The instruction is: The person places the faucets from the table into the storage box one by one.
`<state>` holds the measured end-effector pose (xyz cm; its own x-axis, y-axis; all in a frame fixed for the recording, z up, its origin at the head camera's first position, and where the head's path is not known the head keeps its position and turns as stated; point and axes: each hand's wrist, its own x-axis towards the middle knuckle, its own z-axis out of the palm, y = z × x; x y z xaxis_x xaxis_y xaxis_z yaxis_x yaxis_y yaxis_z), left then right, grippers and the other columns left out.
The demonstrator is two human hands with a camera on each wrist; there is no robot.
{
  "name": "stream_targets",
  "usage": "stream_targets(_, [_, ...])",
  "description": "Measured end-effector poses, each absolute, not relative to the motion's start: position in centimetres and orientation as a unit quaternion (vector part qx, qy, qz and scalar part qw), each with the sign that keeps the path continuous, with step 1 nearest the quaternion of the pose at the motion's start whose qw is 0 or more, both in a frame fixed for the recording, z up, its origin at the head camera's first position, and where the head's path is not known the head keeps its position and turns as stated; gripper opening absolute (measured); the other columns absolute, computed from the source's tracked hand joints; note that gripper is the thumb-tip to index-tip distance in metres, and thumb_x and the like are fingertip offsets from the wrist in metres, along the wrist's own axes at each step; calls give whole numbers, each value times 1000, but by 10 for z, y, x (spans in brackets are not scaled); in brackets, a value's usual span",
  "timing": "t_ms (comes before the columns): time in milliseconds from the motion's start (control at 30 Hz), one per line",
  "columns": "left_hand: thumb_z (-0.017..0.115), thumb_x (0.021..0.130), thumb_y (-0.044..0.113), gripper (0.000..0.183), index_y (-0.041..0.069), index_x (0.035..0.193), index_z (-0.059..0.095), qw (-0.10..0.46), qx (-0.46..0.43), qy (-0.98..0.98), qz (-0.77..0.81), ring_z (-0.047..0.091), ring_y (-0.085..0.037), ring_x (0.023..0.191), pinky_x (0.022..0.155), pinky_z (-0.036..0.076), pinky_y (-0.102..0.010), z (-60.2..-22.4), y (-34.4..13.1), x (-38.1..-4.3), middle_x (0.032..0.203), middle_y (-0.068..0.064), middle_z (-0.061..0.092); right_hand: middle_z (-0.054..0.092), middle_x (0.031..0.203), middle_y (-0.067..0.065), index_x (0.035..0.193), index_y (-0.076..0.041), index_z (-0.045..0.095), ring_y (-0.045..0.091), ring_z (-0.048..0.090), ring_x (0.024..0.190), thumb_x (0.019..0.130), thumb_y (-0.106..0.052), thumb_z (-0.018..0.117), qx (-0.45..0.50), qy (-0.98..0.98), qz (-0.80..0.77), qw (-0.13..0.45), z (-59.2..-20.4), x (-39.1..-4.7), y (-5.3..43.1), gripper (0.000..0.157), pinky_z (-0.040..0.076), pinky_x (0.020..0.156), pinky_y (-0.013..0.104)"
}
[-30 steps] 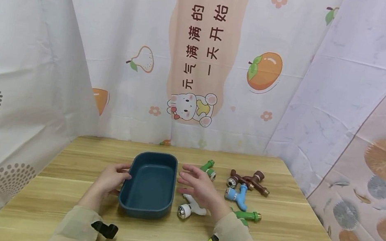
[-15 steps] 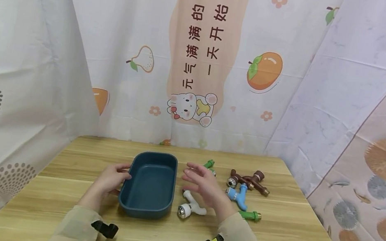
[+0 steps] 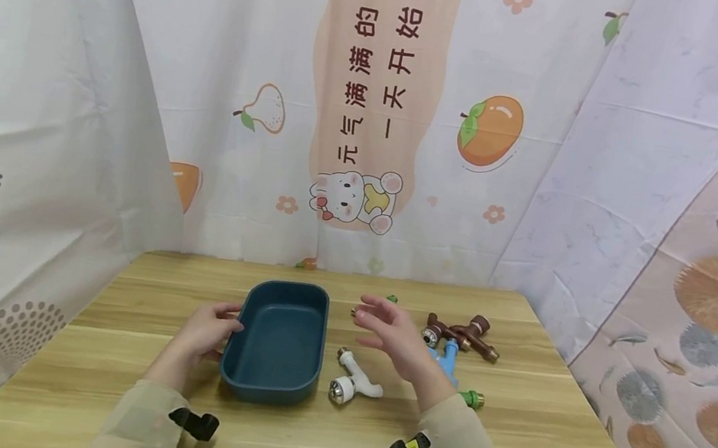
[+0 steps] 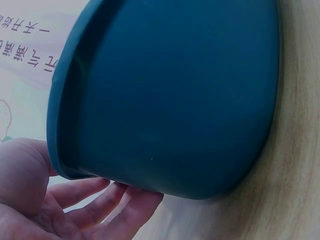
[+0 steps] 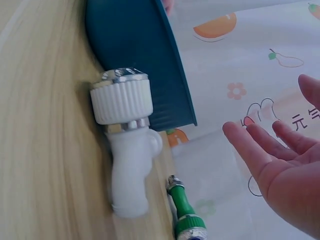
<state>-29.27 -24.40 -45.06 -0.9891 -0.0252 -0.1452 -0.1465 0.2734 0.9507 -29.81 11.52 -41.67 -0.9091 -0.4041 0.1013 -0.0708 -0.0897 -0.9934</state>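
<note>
My left hand (image 3: 203, 332) grips the left side of a dark teal rectangular bin (image 3: 267, 394), thumb over the rim and the other fingers along the outer wall. The bin stands upright on the table, its inside bare. In the air right of the bin is my right hand (image 3: 400, 345), fingers spread and loosely bent, holding nothing. Below it, beside the bin, lies a white plastic faucet (image 3: 358, 381) with a ribbed knob. A green faucet (image 5: 186, 210) lies farther back, mostly hidden by the hand in the head view.
Two brown faucets (image 3: 478, 336) lie crossed at the back right. Nearer are a blue faucet (image 3: 450, 358), partly covered by my right hand, and another green faucet (image 3: 474, 399), partly behind my forearm. A printed curtain (image 3: 240, 183) hangs behind the wooden table (image 3: 270, 443).
My right hand has drawn away from the bin, rightward, uncovering more of the white faucet and covering more of the blue and green ones. The left hand and bin have stayed put.
</note>
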Motion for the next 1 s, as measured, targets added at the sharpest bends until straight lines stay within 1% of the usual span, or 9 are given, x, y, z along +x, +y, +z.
stream_targets(33, [58,96,6,55,-1,149,46,51,-54,796,600,64,-35,105,66,60,-51,-450,-244,-292,135,-29,54,50,146,22,151,-1,42,40,50,133,100,-23,66,-178,667,-714,113,-416,-298,116,60,51,99,48])
stream_targets(267, [56,97,6,54,-2,150,45,51,-55,800,596,63,-37,106,66,60,-51,-450,-244,-290,137,-30,52,50,146,22,150,-1,43,44,47,134,101,-26,66,-193,701,-680,95,-410,-294,125,60,48,102,51])
stream_targets(467, [56,98,6,54,0,150,46,52,-57,801,594,61,-38,109,66,60,-51,-451,-244,-290,137,-30,52,49,147,21,151,-3,43,39,51,132,100,-28,67,-208,732,-644,81,-404,-289,134,61,48,102,51])
stream_targets(600, [57,98,6,53,0,149,46,50,-55,801,594,62,-38,109,65,60,-51,-449,-244,-291,137,-29,53,50,146,21,150,-3,44,37,54,129,100,-28,67,-217,751,-620,66,-402,-288,140,61,50,100,49])
stream_targets(733, [58,97,6,54,-1,149,47,49,-52,799,597,63,-37,107,65,60,-51,-448,-244,-291,136,-29,54,52,145,19,150,-5,46,35,57,127,99,-29,68,-224,772,-592,57,-402,-288,143,60,53,97,44])
stream_targets(833, [58,97,5,54,-1,149,47,50,-51,797,600,63,-36,106,65,60,-51,-448,-243,-291,135,-29,54,54,144,16,149,-8,49,33,58,126,98,-30,69,-222,791,-567,49,-403,-287,145,59,55,94,41])
stream_targets(1000, [58,96,5,54,-1,149,46,50,-51,796,601,63,-35,105,64,59,-51,-448,-243,-291,135,-29,54,54,146,10,149,-13,51,35,58,126,97,-34,71,-215,824,-522,40,-405,-284,145,60,53,97,45])
